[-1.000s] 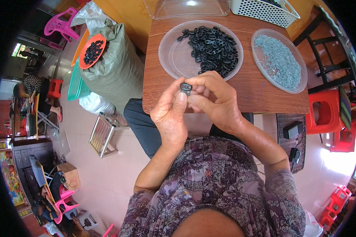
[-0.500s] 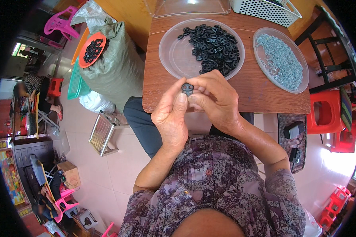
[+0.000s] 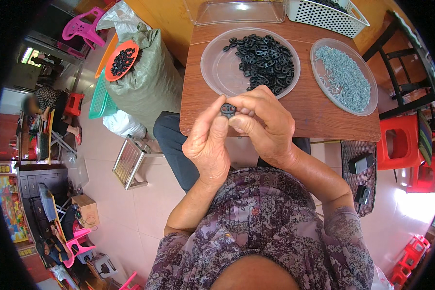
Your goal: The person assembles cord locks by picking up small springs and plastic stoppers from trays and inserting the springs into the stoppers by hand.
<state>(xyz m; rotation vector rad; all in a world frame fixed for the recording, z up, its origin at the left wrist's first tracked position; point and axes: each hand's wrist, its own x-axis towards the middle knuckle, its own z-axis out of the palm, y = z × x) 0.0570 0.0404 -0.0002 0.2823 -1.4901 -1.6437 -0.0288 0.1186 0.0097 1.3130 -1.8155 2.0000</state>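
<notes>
1. Two bare hands meet mid-frame, just above centre, both pinching one small black piece (image 3: 228, 110) with two round holes.
2. Left hand (image 3: 207, 147): thumb and index finger nearly closed, gripping the piece from the left.
3. Right hand (image 3: 270, 128): thumb and index finger closed in on the piece's right edge, other fingers curled, partly hidden behind.
4. Hands and piece are held up over the near edge of a brown wood-look table (image 3: 304, 116).
5. Just beyond them, top centre: a round clear tray (image 3: 219, 70), its right side heaped with similar black pieces (image 3: 266, 60).
6. Upper right: another round clear tray (image 3: 328, 95), loaded with small bluish-grey slim bits (image 3: 345, 77), too tiny to make out.
7. Top edge: a white perforated basket (image 3: 324, 20) with dark stuff inside.
8. Upper left: a greenish sack (image 3: 147, 82) with an orange-red plate (image 3: 110, 66) of black bits on top.
9. Far left: another person (image 3: 53, 101), beside a small red stool (image 3: 74, 104).
</notes>
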